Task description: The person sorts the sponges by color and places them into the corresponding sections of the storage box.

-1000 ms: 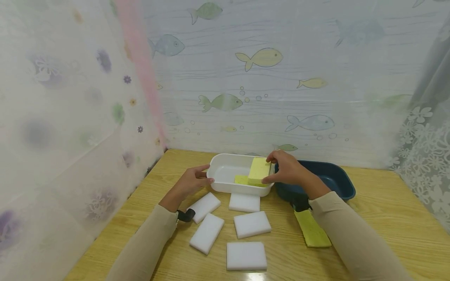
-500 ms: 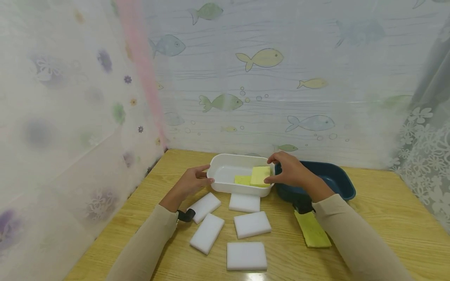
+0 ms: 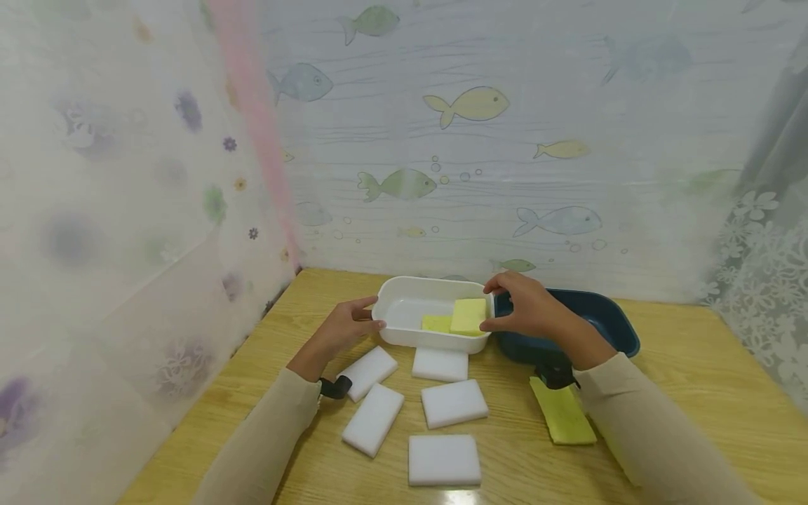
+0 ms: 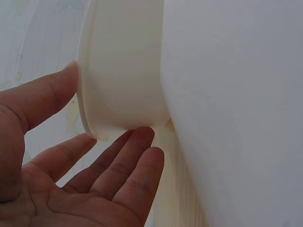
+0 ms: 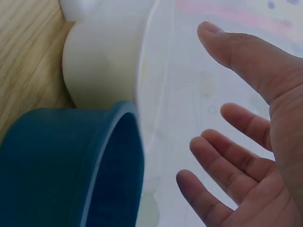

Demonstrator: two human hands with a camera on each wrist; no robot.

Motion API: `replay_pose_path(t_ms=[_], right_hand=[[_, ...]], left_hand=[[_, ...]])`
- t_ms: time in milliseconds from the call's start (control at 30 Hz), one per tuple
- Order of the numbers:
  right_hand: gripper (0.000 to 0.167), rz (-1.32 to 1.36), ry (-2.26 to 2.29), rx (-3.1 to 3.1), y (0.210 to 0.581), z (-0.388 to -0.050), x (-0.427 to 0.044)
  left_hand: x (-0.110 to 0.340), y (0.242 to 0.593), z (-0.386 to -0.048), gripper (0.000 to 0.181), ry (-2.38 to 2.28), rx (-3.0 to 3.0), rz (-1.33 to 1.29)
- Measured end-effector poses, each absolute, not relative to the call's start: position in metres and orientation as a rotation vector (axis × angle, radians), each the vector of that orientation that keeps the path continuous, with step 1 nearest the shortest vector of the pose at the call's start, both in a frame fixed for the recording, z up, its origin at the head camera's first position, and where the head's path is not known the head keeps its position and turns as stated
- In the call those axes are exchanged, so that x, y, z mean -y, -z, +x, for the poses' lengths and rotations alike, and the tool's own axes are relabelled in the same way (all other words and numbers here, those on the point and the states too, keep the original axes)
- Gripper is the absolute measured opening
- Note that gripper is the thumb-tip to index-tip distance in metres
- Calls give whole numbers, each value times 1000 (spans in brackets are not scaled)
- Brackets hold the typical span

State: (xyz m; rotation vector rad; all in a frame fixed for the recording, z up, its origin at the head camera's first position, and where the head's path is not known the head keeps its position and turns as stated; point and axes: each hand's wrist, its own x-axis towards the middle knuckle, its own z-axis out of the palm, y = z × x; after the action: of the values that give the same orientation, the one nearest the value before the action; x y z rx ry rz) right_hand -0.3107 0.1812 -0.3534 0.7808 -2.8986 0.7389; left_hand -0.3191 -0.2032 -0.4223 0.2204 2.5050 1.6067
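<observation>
In the head view a white plastic tub (image 3: 404, 339) holds a yellow sponge (image 3: 468, 315) at its right end, lying over another flat yellow piece (image 3: 435, 323). My left hand (image 3: 344, 326) touches the tub's left end. In the left wrist view, its thumb tip meets the rim, and its fairly straight fingers are against the end wall. My right hand (image 3: 524, 308) hovers at the tub's right end, beside the yellow sponge, thumb and fingers spread. Nothing is between those fingers in the right wrist view. A dark blue tub (image 5: 52, 165) stands beside the white one, partly hidden by the right hand and forearm.
Several white sponge-like blocks (image 3: 445, 460) lie on the wooden table (image 3: 505, 470) in front of the white tub. A flat yellow piece (image 3: 566, 417) rests near the right forearm; another yellow edge (image 3: 621, 454) shows beside the sleeve. A fish-print curtain (image 3: 404, 231) hangs behind.
The yellow sponge has gone from tilted in my right hand to lying in the white tub. The right hand has let go and drawn slightly right. The left hand stays put.
</observation>
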Motion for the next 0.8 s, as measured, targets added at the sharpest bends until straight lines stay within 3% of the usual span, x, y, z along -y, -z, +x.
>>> replay_pose_path(t_ms=[800], right_hand=[[68,956,-800,2695,353,-257,-211]], left_hand=[[202,422,-319,76,-1579,-2547,240]])
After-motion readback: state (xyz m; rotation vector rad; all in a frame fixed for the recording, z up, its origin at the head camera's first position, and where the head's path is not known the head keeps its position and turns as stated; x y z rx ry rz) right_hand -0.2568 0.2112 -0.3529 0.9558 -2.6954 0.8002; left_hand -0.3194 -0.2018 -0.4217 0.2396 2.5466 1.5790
